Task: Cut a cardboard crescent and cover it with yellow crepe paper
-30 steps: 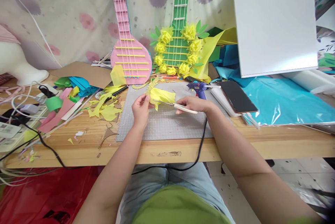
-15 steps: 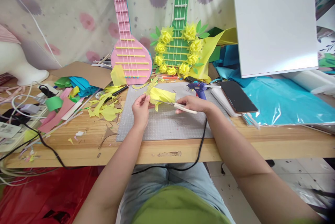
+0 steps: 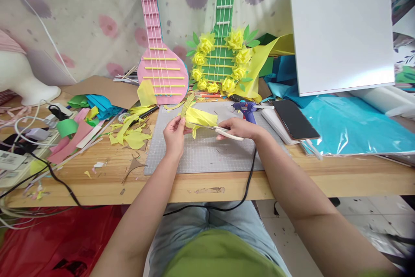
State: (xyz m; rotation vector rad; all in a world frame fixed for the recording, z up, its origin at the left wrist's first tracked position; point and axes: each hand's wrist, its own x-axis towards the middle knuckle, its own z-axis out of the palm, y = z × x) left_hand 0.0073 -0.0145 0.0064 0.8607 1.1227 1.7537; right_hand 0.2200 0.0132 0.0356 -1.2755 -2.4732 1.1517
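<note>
Paper [image 3: 203,116] over cutting mat [image 3: 201,156], scraps [image 3: 134,140] left, phone [image 3: 296,120] right, guitars [image 3: 167,63] behind

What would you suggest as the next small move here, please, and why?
Probably one small snip with the scissors, since the right hand holds them with the blades at the yellow paper, which the left hand pinches near the tips.

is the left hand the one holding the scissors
No, the scissors are in the right hand, while the left hand pinches the yellow piece.
</note>
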